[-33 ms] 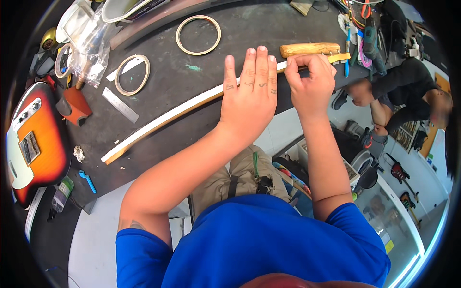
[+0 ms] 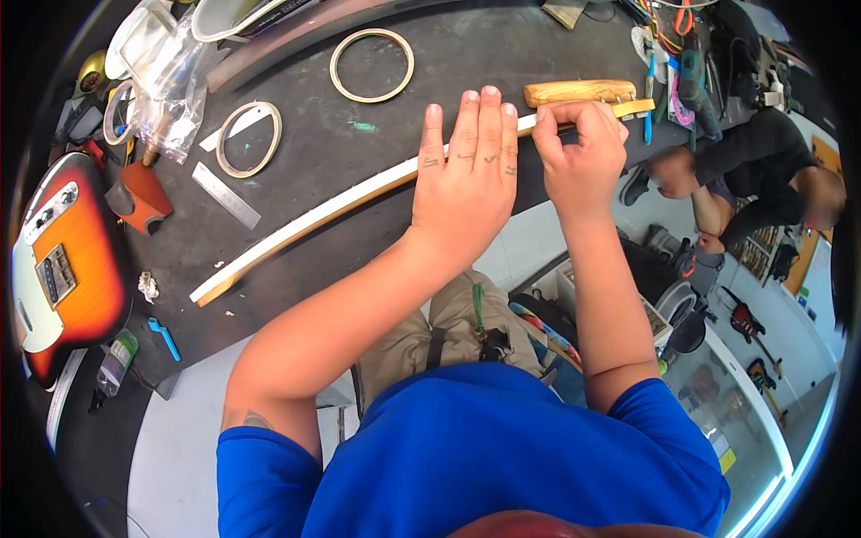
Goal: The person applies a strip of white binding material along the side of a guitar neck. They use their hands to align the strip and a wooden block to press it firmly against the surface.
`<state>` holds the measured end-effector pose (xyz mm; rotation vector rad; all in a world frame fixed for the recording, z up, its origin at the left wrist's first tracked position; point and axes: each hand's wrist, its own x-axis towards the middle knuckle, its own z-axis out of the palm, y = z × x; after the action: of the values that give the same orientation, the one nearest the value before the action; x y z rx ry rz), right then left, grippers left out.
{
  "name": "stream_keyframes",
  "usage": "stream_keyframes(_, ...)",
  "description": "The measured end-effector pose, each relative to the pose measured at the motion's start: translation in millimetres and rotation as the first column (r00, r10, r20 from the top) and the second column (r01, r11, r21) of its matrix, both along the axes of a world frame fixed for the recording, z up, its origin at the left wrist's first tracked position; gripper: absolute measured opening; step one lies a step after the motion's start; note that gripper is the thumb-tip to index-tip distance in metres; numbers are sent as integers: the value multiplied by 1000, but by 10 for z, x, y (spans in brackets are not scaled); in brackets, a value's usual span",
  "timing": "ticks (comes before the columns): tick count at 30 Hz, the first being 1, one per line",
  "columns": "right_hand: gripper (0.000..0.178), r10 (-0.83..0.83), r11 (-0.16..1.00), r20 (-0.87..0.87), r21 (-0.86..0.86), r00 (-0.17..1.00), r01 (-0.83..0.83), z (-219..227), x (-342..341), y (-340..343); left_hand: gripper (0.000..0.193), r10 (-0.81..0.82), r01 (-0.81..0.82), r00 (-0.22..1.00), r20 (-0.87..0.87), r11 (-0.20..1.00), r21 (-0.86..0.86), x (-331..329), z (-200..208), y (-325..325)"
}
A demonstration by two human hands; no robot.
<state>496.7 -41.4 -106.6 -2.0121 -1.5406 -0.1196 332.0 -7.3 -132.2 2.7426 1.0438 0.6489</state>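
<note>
A guitar neck (image 2: 314, 213), its upper face white as if covered with tape, lies slantwise along the near edge of the dark workbench. Its yellowish headstock (image 2: 635, 108) points right, with small posts showing. My left hand (image 2: 466, 188) rests flat across the neck, fingers straight and slightly spread, its thumb hidden. Close to the headstock, my right hand (image 2: 581, 157) is closed, thumb and curled fingers on the neck; whether a small thing is pinched there is hidden. Just behind it lies a rounded, grained wooden piece (image 2: 578, 91).
Two tape rolls, a far one (image 2: 334, 67) and a left one (image 2: 278, 134), lie beyond the neck near a steel ruler (image 2: 226, 195). A sunburst guitar body (image 2: 94, 260) stands left. A drill (image 2: 692, 81) and tools crowd the far right; another person (image 2: 762, 161) sits beyond.
</note>
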Motion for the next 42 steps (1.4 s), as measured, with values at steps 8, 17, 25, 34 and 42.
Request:
stream_keyframes(8, 17, -28, 999, 21, -20, 999, 28, 10, -10, -13, 80, 14, -13, 1000, -15, 998, 66, -6, -83, 1)
stream_keyframes(17, 35, -88, 996, -11, -17, 996, 88, 107, 242, -107, 103, 53, -53, 999, 7, 997, 47, 76, -125, -20)
stream_keyframes(25, 50, 88, 993, -15, -76, 996, -89, 29, 273, -282, 89, 3, -25, 976, -220, 995, -101, 153, 118, -8)
stream_keyframes(34, 63, 213, 962, 0, -178, 977, -209, 75, 389, -292, 73, -10, -35, 963, -270, 986, -161, 198, 182, -88)
stream_keyframes(42, 56, 283, 949, 73, -167, 956, -268, -9, 438, -358, 59, 95, -100, 989, -110, 994, -34, 468, 85, -307)
